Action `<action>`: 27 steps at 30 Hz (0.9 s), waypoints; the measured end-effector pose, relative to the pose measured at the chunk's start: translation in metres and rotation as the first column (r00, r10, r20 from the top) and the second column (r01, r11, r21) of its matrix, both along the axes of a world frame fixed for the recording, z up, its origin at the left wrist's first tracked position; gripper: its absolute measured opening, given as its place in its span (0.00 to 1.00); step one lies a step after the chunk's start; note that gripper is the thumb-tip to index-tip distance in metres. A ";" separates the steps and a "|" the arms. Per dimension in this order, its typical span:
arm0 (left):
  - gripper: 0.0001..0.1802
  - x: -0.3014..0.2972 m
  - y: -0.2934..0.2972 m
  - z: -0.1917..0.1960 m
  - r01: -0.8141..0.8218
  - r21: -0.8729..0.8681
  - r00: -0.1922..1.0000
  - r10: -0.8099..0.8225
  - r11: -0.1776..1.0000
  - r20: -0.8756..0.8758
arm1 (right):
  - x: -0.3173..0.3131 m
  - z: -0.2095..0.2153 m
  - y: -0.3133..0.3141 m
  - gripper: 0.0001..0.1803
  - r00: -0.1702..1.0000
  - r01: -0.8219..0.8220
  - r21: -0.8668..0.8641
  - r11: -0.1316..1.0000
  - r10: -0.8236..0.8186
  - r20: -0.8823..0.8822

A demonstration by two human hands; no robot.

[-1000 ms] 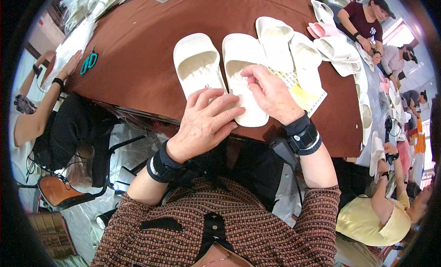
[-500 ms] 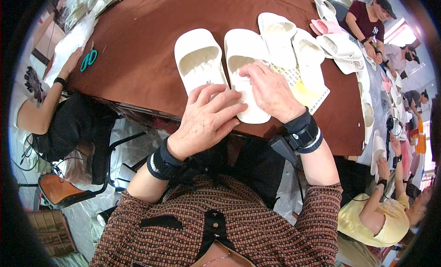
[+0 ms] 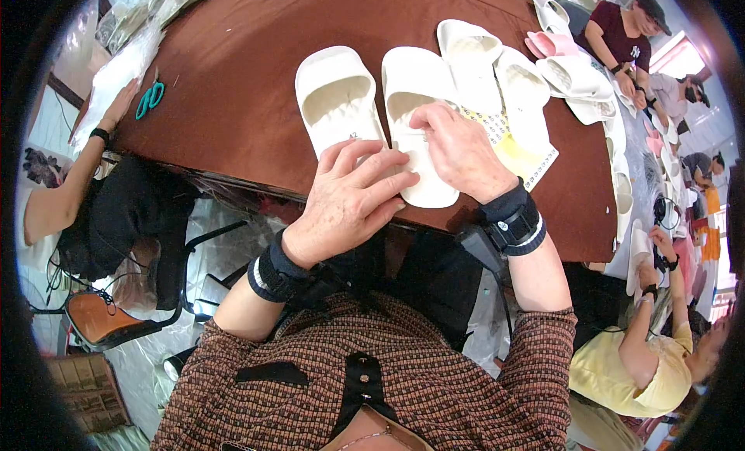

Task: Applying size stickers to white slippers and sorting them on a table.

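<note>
With twelve o'clock pointing straight away from the wearer, two white slippers lie side by side on the brown-covered table [image 3: 233, 102], their straps toward twelve and heels toward six. The first slipper [image 3: 336, 69] sits just short of twelve, the second slipper [image 3: 420, 67] just past it. The left hand [image 3: 343, 202] is palm down, its fingers parted and slightly bent; it lies over the heel of the first slipper, and fingertips reach across toward two o'clock onto the second, resting there without a grip. The right hand [image 3: 464, 154] comes in from five o'clock to the second slipper, fingers curled and drawn in over the insole just below the strap. Whether anything is pinched between its finger and thumb is hidden, so I cannot tell. Both wrists wear dark bands. At one o'clock, beyond the right hand, a yellow and white sticker sheet [image 3: 518, 159] lies partly under another pair of white slippers [image 3: 475, 72]. Toward eleven, well apart from both hands, rest teal-handled scissors [image 3: 150, 100]; just past them toward ten, another person's hand [image 3: 122, 105] lies on pale plastic
</note>
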State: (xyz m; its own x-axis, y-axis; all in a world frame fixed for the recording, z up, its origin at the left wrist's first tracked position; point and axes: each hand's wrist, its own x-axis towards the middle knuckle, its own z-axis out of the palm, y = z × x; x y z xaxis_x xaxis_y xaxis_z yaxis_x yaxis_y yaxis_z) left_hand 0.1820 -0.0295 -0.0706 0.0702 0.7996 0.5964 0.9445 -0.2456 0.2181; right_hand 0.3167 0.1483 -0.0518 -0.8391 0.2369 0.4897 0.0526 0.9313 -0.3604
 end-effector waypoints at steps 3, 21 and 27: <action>0.23 0.000 0.000 0.000 0.003 -0.001 1.000 -0.003 1.000 -0.002 | 0.000 -0.001 0.000 0.11 1.000 0.000 -0.024 1.000 0.000 -0.006; 0.22 -0.002 -0.001 0.000 0.002 -0.006 1.000 -0.002 1.000 -0.002 | 0.007 0.005 0.001 0.10 1.000 -0.009 -0.227 0.974 0.004 -0.022; 0.22 -0.001 -0.001 0.000 0.001 -0.009 1.000 -0.001 1.000 -0.009 | 0.012 0.006 0.000 0.10 1.000 -0.011 -0.304 0.953 0.005 -0.019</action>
